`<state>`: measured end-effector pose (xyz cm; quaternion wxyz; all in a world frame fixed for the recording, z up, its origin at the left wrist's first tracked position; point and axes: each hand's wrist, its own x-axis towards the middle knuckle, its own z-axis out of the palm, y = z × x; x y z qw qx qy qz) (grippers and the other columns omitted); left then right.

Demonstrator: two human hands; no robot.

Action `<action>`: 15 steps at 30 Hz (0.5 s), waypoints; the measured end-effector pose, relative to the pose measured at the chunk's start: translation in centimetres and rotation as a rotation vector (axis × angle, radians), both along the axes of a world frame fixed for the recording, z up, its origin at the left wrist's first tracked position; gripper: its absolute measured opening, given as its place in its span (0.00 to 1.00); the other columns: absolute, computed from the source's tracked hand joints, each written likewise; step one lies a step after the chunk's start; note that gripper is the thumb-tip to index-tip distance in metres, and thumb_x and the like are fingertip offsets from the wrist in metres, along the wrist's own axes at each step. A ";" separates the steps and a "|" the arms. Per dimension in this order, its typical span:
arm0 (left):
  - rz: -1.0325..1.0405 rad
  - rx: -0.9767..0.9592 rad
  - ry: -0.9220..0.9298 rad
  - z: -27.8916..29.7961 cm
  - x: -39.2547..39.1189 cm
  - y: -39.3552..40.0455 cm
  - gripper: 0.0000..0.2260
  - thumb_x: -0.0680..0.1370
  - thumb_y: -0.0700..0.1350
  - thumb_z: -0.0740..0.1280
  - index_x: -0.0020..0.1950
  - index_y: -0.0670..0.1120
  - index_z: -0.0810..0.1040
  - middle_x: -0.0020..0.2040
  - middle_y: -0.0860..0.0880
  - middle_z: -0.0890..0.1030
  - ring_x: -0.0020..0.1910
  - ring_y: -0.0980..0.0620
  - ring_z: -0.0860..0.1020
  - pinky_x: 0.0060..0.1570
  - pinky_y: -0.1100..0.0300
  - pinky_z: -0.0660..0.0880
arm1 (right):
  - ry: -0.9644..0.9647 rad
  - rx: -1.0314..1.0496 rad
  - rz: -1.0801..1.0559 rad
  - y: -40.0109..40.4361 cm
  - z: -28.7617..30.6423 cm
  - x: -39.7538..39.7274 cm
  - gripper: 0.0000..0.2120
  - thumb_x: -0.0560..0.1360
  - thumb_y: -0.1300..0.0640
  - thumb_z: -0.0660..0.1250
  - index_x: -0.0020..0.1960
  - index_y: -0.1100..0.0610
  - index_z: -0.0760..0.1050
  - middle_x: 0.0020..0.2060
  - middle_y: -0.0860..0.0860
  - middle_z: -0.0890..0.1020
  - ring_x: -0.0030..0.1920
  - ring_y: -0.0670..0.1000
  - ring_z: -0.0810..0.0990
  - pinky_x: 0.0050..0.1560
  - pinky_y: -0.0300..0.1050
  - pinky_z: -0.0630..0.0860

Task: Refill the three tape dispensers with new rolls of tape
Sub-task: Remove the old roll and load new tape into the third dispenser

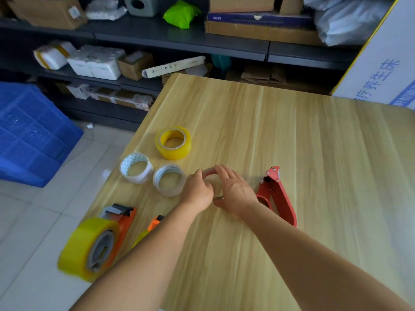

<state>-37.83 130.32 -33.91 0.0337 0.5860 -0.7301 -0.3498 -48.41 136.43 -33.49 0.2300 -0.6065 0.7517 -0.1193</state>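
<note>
Between both hands' grip [212, 189], seemingly clear roll [211, 173].

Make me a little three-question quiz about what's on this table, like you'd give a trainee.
1. True or false: the red dispenser already has a roll mounted on it.
2. Which colour is the loose roll lying farthest from the person: A white, B yellow, C blue?
3. What do both hands hold?

Key
1. False: it lies bare beside the right hand.
2. B, the yellow roll.
3. A clear tape roll, gripped by the left hand and the right hand together.
</note>
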 end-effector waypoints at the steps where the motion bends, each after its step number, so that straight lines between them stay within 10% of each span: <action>1: -0.024 0.012 -0.028 -0.2 0.2 -0.3 0.22 0.79 0.46 0.58 0.73 0.44 0.63 0.68 0.43 0.71 0.66 0.43 0.70 0.61 0.54 0.68 | 0.002 0.033 -0.003 -0.5 -0.3 0.2 0.42 0.69 0.50 0.73 0.75 0.52 0.53 0.75 0.49 0.59 0.74 0.52 0.58 0.71 0.49 0.61; 15: -0.200 -0.108 -0.105 0.6 -0.4 -3.8 0.31 0.78 0.44 0.62 0.77 0.45 0.50 0.76 0.47 0.58 0.73 0.46 0.61 0.66 0.53 0.63 | 0.070 0.120 0.086 -4.6 -0.2 -1.3 0.53 0.65 0.38 0.72 0.77 0.52 0.44 0.77 0.49 0.51 0.76 0.50 0.51 0.74 0.46 0.48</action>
